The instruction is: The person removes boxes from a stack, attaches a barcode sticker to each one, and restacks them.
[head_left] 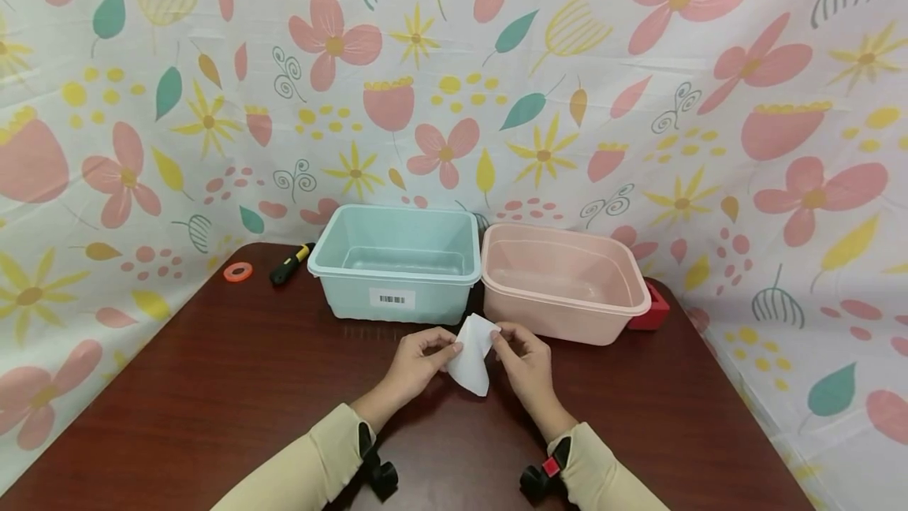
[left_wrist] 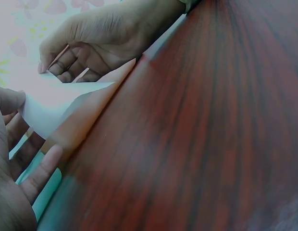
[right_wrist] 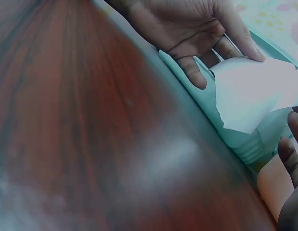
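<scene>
A small white piece of paper [head_left: 468, 361], bent over at its top, is held up above the table in front of the two tubs. My left hand [head_left: 420, 359] pinches its left side between thumb and fingers. At the upper right corner, my right hand [head_left: 525, 361] pinches it the same way. In the left wrist view the paper [left_wrist: 55, 103] spans between both hands and curves. The right wrist view shows a ragged lower edge on the paper [right_wrist: 250, 91], with the left hand's thumb lying on its face.
Behind the hands stand a light blue tub [head_left: 347, 294] with a barcode label and a pink tub [head_left: 553, 318]. A red object [head_left: 649, 310] sits beside the pink one. An orange tape roll [head_left: 237, 272] and a black-and-yellow handled tool [head_left: 287, 266] lie at the back left.
</scene>
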The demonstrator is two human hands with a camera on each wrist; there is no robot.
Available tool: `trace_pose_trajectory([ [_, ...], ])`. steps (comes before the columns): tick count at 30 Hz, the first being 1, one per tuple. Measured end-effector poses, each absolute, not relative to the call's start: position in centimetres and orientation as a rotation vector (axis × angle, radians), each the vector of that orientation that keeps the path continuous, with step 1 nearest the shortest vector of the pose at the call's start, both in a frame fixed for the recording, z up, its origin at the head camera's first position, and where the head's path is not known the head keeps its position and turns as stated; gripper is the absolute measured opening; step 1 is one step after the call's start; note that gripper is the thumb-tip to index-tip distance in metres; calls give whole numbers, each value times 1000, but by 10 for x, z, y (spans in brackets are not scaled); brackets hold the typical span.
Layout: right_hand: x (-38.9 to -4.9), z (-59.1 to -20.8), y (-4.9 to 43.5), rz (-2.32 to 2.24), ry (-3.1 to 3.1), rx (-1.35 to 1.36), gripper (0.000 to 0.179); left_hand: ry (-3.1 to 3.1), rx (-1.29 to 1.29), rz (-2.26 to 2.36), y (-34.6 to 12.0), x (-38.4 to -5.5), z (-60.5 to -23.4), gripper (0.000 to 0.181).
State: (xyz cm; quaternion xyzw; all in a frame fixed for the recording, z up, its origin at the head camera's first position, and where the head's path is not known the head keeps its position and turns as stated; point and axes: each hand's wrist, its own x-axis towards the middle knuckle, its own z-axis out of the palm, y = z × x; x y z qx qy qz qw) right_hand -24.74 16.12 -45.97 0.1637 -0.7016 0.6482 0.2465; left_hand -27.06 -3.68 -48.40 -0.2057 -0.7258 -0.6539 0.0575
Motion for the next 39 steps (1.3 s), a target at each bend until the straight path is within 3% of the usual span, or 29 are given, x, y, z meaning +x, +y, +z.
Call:
trace_pose_trajectory([
  [15,-248,-459,169,1830,-1859,381,7,-2165,-487,-1867,-40,-267,-482,8],
  [25,-269,-482,181,1868,-1827,299,7,-2111,-418,-1825,-43,-270,-479,9],
  [39,-259,-481,201,1863,-1826,274,12,-2111,-396,-1778,-49,-274,-480,10],
])
